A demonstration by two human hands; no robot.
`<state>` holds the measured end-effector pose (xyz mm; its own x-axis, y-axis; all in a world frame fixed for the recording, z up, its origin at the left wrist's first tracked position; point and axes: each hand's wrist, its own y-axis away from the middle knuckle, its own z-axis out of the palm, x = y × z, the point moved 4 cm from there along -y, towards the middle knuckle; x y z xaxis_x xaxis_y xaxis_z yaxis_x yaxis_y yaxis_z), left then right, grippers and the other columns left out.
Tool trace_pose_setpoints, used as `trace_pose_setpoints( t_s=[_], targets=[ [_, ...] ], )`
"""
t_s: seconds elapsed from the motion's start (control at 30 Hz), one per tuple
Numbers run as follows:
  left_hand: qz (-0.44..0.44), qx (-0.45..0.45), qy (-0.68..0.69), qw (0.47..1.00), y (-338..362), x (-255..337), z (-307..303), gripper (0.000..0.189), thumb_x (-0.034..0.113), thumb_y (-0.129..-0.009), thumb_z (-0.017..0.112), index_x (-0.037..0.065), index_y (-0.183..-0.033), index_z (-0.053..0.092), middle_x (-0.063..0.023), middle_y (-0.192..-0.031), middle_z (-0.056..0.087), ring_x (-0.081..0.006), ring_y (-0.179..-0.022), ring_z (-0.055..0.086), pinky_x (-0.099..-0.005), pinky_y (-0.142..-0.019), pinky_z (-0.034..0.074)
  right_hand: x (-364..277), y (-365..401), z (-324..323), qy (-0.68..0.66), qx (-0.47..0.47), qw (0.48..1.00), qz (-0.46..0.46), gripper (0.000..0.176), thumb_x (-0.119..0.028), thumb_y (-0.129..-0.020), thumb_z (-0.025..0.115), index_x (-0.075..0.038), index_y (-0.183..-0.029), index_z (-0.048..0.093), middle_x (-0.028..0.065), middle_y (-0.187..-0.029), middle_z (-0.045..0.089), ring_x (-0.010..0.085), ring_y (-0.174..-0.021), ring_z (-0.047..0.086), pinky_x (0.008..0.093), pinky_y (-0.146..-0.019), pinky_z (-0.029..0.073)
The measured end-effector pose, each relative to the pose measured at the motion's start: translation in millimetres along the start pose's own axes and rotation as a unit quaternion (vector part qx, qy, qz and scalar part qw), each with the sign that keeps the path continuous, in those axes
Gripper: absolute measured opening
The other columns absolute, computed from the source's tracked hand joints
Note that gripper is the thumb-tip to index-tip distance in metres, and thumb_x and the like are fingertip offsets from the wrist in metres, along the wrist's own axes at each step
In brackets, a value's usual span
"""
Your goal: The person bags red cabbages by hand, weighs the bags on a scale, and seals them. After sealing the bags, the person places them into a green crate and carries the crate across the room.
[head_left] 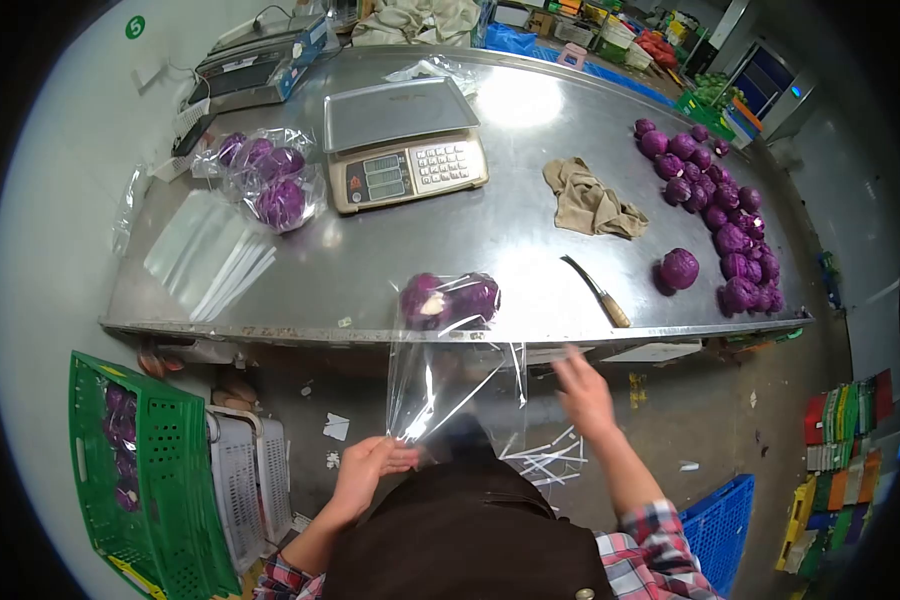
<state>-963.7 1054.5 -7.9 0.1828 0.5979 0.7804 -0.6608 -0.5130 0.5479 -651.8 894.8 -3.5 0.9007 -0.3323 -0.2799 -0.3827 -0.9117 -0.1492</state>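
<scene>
Two purple cabbages (473, 297) lie inside a clear plastic bag (440, 385) at the table's front edge. The bag's loose end hangs over the edge toward my body. At that hanging end, my left hand (370, 472) pinches the lower left corner of the plastic. My right hand (585, 398) is raised to the right of the bag, apart from it, its fingers stretched out and holding nothing. On the tabletop beyond it lies a curved knife (600, 293) with a wooden handle. A single purple cabbage (678, 269) sits farther right.
A metal table (410, 240) carries a weighing scale (405, 145), a brown cloth (592, 200), bagged cabbages (275, 185), stacked plastic bags (210, 255) and a cabbage pile (730, 238). A green crate (170, 450) stands at lower left, a blue crate (718, 530) at lower right.
</scene>
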Motion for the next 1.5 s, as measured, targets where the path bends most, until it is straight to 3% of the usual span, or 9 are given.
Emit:
trace_pose_setpoints(
  t_s=[0.17,0.27,0.37,0.6,0.83,1.03,1.27,1.37,1.5],
  targets=[
    [-0.028,-0.039,-0.064,0.997,-30.5,16.0,-90.3,0.037,0.021,-0.088,0.054,-0.005,-0.114,0.049,-0.0232,-0.11,0.057,-0.0296,-0.102,0.058,-0.0362,-0.085,0.047,-13.4,-73.4,31.4,-0.055,-0.007,0.98,-0.19,0.039,-0.013,-0.071,0.067,-0.017,-0.109,0.06,0.0009,-0.126,0.049,0.0257,-0.117,0.043,0.0402,-0.092,0.038],
    [0.355,0.207,-0.6,0.687,-50.1,91.5,-27.0,0.051,0.019,-0.077,0.063,0.002,-0.123,0.046,-0.0229,-0.128,0.043,-0.0327,-0.119,0.044,-0.0422,-0.095,0.039,-3.1,-80.6,35.5,-0.181,-0.028,0.974,-0.135,0.025,-0.016,-0.076,0.065,-0.011,-0.101,0.063,0.0023,-0.113,0.059,0.0248,-0.109,0.049,0.0355,-0.089,0.041],
    [0.435,0.019,-0.663,0.609,-89.6,75.8,12.6,0.051,0.017,-0.07,0.068,0.009,-0.118,0.051,-0.0143,-0.129,0.042,-0.031,-0.122,0.039,-0.0447,-0.097,0.034,0.7,-85.2,33.2,-0.385,-0.058,0.921,-0.01,0.018,-0.014,-0.086,0.057,-0.005,-0.099,0.064,0.0069,-0.104,0.062,0.0202,-0.096,0.056,0.0288,-0.083,0.045],
    [0.215,0.094,-0.134,0.963,-169.5,86.2,1.7,0.041,0.029,-0.095,0.039,-0.003,-0.078,0.059,-0.0133,-0.073,0.063,-0.0181,-0.073,0.062,-0.0294,-0.078,0.045,21.9,-132.9,36.4,-0.479,-0.047,0.842,0.246,0.028,-0.018,-0.092,0.042,0.003,-0.092,0.061,0.0065,-0.088,0.061,0.0115,-0.086,0.054,0.0255,-0.079,0.041],
    [0.216,0.21,-0.021,0.953,-247.7,204.8,6.1,0.046,0.04,-0.091,0.045,0.002,-0.065,0.051,-0.009,-0.056,0.054,-0.0185,-0.048,0.055,-0.0295,-0.052,0.044,28.9,-299.6,29.2,-0.522,0.062,0.82,0.229,0.035,-0.027,-0.091,0.046,0.001,-0.072,0.053,0.0079,-0.064,0.057,0.0143,-0.062,0.056,0.0264,-0.062,0.043],
    [0.116,0.264,-0.086,0.954,-226.0,101.5,-16.8,0.041,0.028,-0.085,0.051,-0.001,-0.057,0.053,-0.011,-0.06,0.059,-0.0202,-0.057,0.058,-0.0322,-0.059,0.046,28.1,-211.9,55.4,-0.397,0.0,0.878,0.269,0.048,-0.037,-0.087,0.049,0.004,-0.064,0.058,0.0125,-0.056,0.057,0.0198,-0.055,0.055,0.0314,-0.058,0.044],
    [0.399,0.35,-0.416,0.738,-167.6,119.0,32.1,0.012,0.01,-0.07,0.06,0.002,-0.079,0.057,-0.0128,-0.083,0.056,-0.0286,-0.081,0.055,-0.0363,-0.073,0.044,42.8,-147.1,83.4,-0.275,-0.012,0.932,0.236,0.042,-0.028,-0.087,0.047,0.003,-0.059,0.059,0.0182,-0.055,0.057,0.0315,-0.051,0.056,0.0397,-0.056,0.044],
    [0.622,0.017,-0.53,0.576,-146.5,133.4,119.7,0.014,0.01,-0.074,0.058,0.003,-0.085,0.053,-0.0106,-0.087,0.055,-0.0285,-0.087,0.053,-0.0388,-0.083,0.042,42.8,-139.1,75.3,-0.305,-0.009,0.913,0.27,0.04,-0.025,-0.086,0.048,0.004,-0.06,0.058,0.0206,-0.057,0.056,0.0349,-0.053,0.056,0.0405,-0.055,0.044],
    [0.44,0.05,-0.701,0.56,-204.4,135.2,127.7,0.041,0.033,-0.073,0.065,0.006,-0.103,0.057,-0.0126,-0.105,0.056,-0.0286,-0.101,0.05,-0.0438,-0.091,0.036,55.7,-119.0,75.2,-0.344,-0.029,0.885,0.312,0.04,-0.027,-0.087,0.05,0.004,-0.064,0.061,0.0164,-0.055,0.057,0.0271,-0.05,0.056,0.0381,-0.054,0.044]
  ],
)
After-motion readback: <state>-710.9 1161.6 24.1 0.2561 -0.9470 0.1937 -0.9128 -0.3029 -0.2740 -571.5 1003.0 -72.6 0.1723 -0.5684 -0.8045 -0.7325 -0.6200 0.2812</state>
